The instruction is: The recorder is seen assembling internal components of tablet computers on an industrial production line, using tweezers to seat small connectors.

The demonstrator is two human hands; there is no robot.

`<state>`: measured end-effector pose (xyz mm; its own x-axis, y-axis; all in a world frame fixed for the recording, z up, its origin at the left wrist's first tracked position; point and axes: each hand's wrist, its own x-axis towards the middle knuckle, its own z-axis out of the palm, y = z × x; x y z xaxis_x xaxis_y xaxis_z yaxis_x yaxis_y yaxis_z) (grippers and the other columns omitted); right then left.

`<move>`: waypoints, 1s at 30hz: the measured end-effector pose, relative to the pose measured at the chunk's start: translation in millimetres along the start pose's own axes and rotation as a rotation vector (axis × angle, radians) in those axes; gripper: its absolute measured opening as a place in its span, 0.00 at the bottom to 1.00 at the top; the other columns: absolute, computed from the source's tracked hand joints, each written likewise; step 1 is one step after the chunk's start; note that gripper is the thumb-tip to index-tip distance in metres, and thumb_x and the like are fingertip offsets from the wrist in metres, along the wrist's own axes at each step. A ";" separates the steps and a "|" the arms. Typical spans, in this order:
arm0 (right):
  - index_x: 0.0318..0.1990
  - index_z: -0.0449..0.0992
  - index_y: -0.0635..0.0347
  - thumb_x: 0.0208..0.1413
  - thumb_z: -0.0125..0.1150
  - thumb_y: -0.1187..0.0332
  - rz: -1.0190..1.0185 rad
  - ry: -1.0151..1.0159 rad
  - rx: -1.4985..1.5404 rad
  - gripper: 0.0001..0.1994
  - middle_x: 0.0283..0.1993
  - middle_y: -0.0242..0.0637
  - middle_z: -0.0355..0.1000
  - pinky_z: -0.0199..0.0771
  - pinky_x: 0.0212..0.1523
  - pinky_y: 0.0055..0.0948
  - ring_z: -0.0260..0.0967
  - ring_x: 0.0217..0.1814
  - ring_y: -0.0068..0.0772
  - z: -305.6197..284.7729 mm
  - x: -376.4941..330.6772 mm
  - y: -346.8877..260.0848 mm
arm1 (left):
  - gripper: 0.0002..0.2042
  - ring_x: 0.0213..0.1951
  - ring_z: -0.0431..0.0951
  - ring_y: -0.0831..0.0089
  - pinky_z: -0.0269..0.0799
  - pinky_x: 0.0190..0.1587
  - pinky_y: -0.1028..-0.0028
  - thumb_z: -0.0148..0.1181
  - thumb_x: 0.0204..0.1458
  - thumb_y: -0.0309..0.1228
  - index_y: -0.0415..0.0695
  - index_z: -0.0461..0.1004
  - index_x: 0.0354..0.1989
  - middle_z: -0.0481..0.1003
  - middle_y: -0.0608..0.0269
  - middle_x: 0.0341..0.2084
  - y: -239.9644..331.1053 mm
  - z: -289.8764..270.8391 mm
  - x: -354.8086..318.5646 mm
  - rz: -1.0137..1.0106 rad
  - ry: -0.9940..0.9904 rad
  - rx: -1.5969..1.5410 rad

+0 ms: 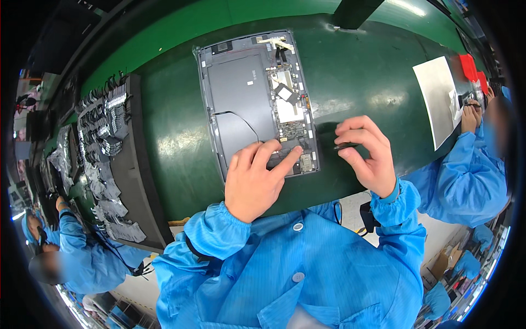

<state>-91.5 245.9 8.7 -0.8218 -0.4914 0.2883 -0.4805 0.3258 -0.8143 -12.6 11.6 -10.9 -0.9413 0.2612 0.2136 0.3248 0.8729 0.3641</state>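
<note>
In front of me on the green bench lies the opened grey casing (pixel 211 131) of a tablet or laptop, with a large flat battery (pixel 236 88) and a circuit board (pixel 290 130) along its right side. A thin black cable (pixel 241 116) curves over the battery. My left hand (pixel 253 178) rests on the casing's near edge, fingers apart, its index finger pressing near the board's lower end. To the right of the casing, my right hand (pixel 371 153) is raised above the bench, thumb and fingers pinching a small, thin dark piece (pixel 345 146) of unclear kind.
A dark foam tray (pixel 143 170) with many small cabled parts (pixel 109 137) stands at the left. At the right are a white sheet (pixel 435 98) and red items (pixel 468 67), beside a co-worker in blue (pixel 466 175). Another co-worker (pixel 87 247) sits at lower left.
</note>
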 end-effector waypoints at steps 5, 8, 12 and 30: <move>0.40 0.79 0.61 0.47 0.65 0.79 0.038 -0.039 -0.129 0.11 0.41 0.39 0.72 0.74 0.38 0.33 0.73 0.37 0.39 3.8 0.6 -1.0 | 0.26 0.47 0.70 0.61 0.67 0.49 0.64 0.62 0.39 0.21 0.54 0.76 0.52 0.71 0.67 0.47 -6.6 3.8 -3.0 0.015 0.048 -0.078; 0.41 0.79 0.60 0.45 0.66 0.79 -0.025 -0.084 -0.270 0.13 0.39 0.38 0.71 0.74 0.36 0.34 0.72 0.34 0.38 11.8 4.2 -6.7 | 0.22 0.47 0.71 0.60 0.68 0.48 0.64 0.61 0.40 0.21 0.49 0.77 0.48 0.73 0.65 0.46 -7.4 6.0 -4.6 -0.006 0.108 -0.137; 0.40 0.80 0.57 0.38 0.67 0.77 -0.181 -0.165 -0.416 0.17 0.38 0.33 0.69 0.72 0.34 0.33 0.70 0.33 0.35 17.7 12.7 -7.6 | 0.19 0.47 0.72 0.60 0.68 0.48 0.63 0.61 0.41 0.21 0.46 0.76 0.46 0.73 0.65 0.46 -7.3 4.5 -3.7 0.006 0.111 -0.130; 0.40 0.80 0.55 0.42 0.62 0.72 -0.270 -0.328 -0.617 0.13 0.36 0.31 0.67 0.67 0.33 0.30 0.69 0.35 0.31 16.3 28.0 -18.7 | 0.20 0.47 0.72 0.60 0.68 0.48 0.63 0.62 0.40 0.21 0.47 0.76 0.45 0.73 0.65 0.46 -8.1 6.8 -2.1 -0.016 0.114 -0.154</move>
<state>-100.5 212.8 23.8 -0.5642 -0.8024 0.1947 -0.8161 0.5063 -0.2786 -13.8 6.8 -20.4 -0.9329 0.1913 0.3050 0.3280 0.8010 0.5009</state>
